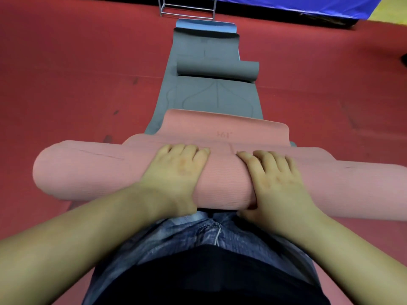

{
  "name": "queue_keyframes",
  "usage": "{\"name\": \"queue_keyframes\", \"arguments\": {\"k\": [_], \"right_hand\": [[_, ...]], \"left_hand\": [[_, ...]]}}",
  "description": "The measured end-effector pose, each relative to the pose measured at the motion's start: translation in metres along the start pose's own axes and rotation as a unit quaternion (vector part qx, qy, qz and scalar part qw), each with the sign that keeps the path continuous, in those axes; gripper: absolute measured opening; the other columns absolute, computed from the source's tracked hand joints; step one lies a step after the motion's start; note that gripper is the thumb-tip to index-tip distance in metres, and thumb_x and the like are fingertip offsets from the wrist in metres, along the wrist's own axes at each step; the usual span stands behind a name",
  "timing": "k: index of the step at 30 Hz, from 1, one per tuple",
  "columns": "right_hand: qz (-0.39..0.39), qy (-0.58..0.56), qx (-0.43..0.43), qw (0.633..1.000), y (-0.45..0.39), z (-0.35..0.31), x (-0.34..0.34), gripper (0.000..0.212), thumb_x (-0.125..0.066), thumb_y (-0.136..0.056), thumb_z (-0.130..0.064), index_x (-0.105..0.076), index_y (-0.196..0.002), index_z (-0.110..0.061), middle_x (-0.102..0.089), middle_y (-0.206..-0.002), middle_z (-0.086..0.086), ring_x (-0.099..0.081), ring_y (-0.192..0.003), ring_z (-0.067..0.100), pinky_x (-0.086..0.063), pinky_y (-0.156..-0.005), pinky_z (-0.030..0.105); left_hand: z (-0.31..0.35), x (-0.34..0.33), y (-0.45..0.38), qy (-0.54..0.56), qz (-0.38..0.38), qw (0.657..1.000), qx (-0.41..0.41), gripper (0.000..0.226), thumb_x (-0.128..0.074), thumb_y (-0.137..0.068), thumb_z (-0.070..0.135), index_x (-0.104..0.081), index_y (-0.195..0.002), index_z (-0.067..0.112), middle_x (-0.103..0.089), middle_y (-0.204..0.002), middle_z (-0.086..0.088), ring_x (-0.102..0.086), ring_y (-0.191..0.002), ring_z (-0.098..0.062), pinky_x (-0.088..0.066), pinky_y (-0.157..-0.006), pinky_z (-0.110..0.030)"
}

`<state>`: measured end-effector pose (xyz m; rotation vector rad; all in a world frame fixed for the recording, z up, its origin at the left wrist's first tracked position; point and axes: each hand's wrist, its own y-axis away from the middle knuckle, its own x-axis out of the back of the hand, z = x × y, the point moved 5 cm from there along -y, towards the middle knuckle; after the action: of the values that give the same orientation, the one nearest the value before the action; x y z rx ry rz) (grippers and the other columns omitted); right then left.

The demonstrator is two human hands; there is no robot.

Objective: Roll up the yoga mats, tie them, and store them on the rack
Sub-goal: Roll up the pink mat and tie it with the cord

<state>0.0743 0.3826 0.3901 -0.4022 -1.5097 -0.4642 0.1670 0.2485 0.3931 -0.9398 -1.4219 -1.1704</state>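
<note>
A pink yoga mat [88, 172] lies across the view as a thick roll, with a short flat end still unrolled beyond it. My left hand [176, 172] and my right hand [279, 181] both lie over the middle of the roll, fingers curled over its top and thumbs under its near side. Past it a grey mat [211, 97] lies flat on the floor, with a small grey roll [218, 70] resting across it. A blue mat [207, 24] shows at the far end. The metal rack [187, 9] stands at the back.
Red floor [77, 73] spreads on both sides of the mats. A blue sheet [308, 5] lies at the back right. My knees in jeans are just behind the pink roll.
</note>
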Motion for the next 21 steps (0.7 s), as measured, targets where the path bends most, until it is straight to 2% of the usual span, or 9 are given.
{"name": "queue_keyframes", "arguments": {"k": [2,5,9,13,17,21], "right_hand": [[-0.022,-0.01,0.003,1.0,-0.007,0.001,0.001,0.109,-0.075,-0.034,-0.051,-0.047,-0.133,-0.013,-0.055,-0.117,0.015,-0.055,-0.104,0.038,-0.042,-0.092,0.052],[-0.074,-0.013,0.02,0.997,-0.015,0.002,0.006,0.108,-0.07,-0.053,-0.057,-0.025,-0.145,-0.023,-0.041,-0.132,0.006,-0.04,-0.121,0.029,-0.028,-0.107,0.045],[-0.148,-0.025,0.014,0.989,-0.026,0.005,0.011,0.114,-0.073,-0.062,-0.06,-0.006,-0.148,-0.029,-0.027,-0.144,0.001,-0.025,-0.134,0.023,-0.016,-0.115,0.041],[-0.216,-0.015,-0.013,0.976,-0.023,0.005,0.02,0.116,-0.069,-0.071,-0.06,0.01,-0.149,-0.029,-0.008,-0.154,0.003,-0.008,-0.143,0.024,-0.007,-0.118,0.049],[-0.213,-0.003,-0.031,0.976,-0.026,-0.002,0.011,0.116,-0.07,-0.073,-0.054,0.014,-0.148,-0.028,-0.001,-0.155,0.007,-0.004,-0.143,0.027,-0.007,-0.117,0.051],[-0.191,-0.015,-0.026,0.981,-0.043,0.007,0.004,0.109,-0.069,-0.074,-0.047,0.007,-0.15,-0.026,-0.013,-0.151,0.008,-0.013,-0.141,0.027,-0.01,-0.115,0.053]], "left_hand": [[-0.002,0.004,-0.003,0.0,-0.02,1.0,0.006,0.107,-0.068,-0.068,0.05,-0.002,-0.147,0.02,-0.018,-0.145,-0.002,-0.018,-0.136,-0.02,-0.01,-0.116,-0.039],[0.002,0.004,-0.002,0.023,-0.027,0.999,0.011,0.112,-0.067,-0.07,0.057,0.006,-0.146,0.022,-0.005,-0.143,-0.001,-0.007,-0.138,-0.021,-0.005,-0.117,-0.044],[0.004,-0.003,-0.009,0.017,-0.016,1.0,0.012,0.106,-0.064,-0.072,0.059,0.002,-0.146,0.022,-0.012,-0.141,-0.003,-0.016,-0.133,-0.022,-0.013,-0.114,-0.045],[-0.005,-0.001,-0.018,0.037,-0.013,0.999,-0.003,0.105,-0.067,-0.068,0.061,-0.006,-0.146,0.023,-0.021,-0.139,0.0,-0.023,-0.131,-0.021,-0.019,-0.111,-0.042],[-0.013,0.003,-0.035,0.064,-0.045,0.997,-0.008,0.106,-0.071,-0.064,0.062,-0.015,-0.145,0.024,-0.027,-0.141,-0.001,-0.026,-0.132,-0.021,-0.024,-0.11,-0.04],[-0.018,0.009,-0.043,0.083,-0.055,0.995,-0.012,0.109,-0.072,-0.067,0.061,-0.011,-0.148,0.023,-0.022,-0.149,-0.002,-0.02,-0.138,-0.021,-0.018,-0.115,-0.037]]}}
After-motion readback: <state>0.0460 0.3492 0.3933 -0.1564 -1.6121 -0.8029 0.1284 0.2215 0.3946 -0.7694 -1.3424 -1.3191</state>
